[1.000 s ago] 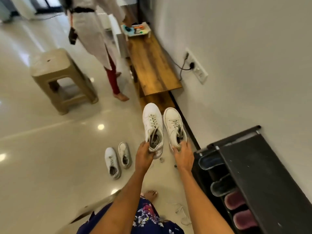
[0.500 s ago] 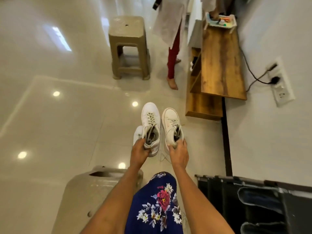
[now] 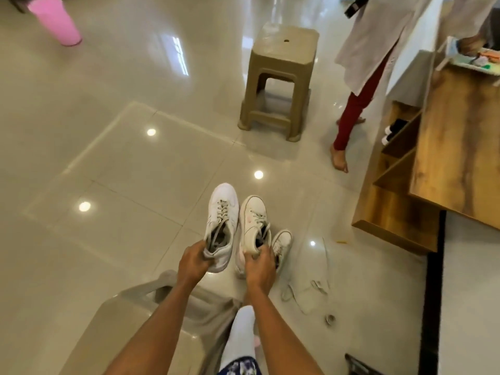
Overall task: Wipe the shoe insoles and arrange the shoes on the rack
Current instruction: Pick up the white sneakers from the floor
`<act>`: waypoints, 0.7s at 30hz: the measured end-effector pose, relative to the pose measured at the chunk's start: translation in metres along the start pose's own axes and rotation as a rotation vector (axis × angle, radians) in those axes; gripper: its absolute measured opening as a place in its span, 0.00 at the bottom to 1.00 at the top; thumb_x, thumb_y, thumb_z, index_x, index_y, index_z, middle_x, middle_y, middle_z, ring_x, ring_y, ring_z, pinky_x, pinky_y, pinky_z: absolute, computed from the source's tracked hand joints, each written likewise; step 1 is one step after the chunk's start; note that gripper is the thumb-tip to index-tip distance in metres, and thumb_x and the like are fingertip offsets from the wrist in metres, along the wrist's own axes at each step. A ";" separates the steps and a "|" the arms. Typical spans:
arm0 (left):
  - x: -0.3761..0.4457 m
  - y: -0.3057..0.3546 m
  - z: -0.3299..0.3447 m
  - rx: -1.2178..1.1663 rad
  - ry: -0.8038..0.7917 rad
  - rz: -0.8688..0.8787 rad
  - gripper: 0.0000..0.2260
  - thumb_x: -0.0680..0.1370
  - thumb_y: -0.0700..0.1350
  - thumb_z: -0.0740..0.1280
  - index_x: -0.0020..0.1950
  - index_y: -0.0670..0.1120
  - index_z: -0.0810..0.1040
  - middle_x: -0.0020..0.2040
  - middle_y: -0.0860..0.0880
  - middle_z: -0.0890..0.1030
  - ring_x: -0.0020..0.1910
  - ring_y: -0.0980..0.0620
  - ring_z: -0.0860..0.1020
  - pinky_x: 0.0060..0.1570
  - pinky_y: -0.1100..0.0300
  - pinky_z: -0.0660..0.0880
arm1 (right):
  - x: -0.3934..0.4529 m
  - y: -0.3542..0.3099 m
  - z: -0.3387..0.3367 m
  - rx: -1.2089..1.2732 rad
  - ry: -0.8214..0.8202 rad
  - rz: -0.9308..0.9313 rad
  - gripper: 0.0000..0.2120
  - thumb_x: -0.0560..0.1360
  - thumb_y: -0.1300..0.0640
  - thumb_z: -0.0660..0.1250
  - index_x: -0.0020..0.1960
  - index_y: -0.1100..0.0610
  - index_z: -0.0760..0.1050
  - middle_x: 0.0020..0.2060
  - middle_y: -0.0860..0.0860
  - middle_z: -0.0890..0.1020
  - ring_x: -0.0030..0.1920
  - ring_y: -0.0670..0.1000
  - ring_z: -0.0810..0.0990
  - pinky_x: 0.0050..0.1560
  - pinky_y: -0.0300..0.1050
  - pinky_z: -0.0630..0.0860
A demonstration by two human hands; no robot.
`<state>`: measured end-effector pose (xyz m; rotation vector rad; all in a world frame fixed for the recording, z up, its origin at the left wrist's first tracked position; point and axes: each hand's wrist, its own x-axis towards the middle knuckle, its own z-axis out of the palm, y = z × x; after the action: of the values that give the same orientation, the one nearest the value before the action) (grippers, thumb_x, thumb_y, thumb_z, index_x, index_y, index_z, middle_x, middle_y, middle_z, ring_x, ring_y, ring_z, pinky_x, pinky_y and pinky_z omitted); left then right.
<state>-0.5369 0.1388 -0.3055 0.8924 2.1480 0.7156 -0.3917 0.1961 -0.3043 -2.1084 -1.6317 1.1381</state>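
I hold a pair of white lace-up sneakers out over the tiled floor, toes pointing away. My left hand (image 3: 192,263) grips the heel of the left sneaker (image 3: 221,212). My right hand (image 3: 258,267) grips the heel of the right sneaker (image 3: 253,220). A smaller white sneaker (image 3: 282,243) lies on the floor just right of my right hand, partly hidden by it. Loose white laces (image 3: 305,289) lie on the floor beside it. Only a dark corner of the shoe rack (image 3: 359,365) shows at the bottom edge.
A beige plastic stool (image 3: 281,77) stands ahead. A grey stool (image 3: 162,315) is under my arms. A person in a white coat and red trousers (image 3: 365,63) stands by a wooden bench (image 3: 454,136) at the right wall. A pink cup (image 3: 55,20) is far left.
My view has swung left, away from the wall and the black rack. Both hands still hold the sneakers by their heels, now over the small sneaker on the floor.
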 end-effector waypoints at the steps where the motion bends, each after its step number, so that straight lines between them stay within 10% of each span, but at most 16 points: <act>1: 0.013 -0.015 0.008 -0.023 0.013 -0.016 0.19 0.61 0.48 0.67 0.50 0.43 0.81 0.43 0.47 0.83 0.44 0.44 0.79 0.42 0.51 0.75 | 0.015 0.004 0.018 0.005 -0.013 0.018 0.12 0.74 0.52 0.67 0.54 0.57 0.73 0.55 0.53 0.78 0.53 0.56 0.77 0.46 0.45 0.72; 21: 0.241 -0.328 0.141 0.266 0.051 -0.153 0.12 0.68 0.31 0.70 0.51 0.36 0.79 0.52 0.39 0.78 0.50 0.40 0.75 0.46 0.56 0.68 | 0.199 0.169 0.353 -0.118 -0.165 -0.051 0.07 0.76 0.56 0.66 0.53 0.57 0.74 0.72 0.55 0.64 0.67 0.57 0.69 0.60 0.49 0.72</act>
<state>-0.6797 0.1526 -0.7115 0.8398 2.3645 0.3853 -0.5033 0.2252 -0.7276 -2.0773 -1.8583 1.2578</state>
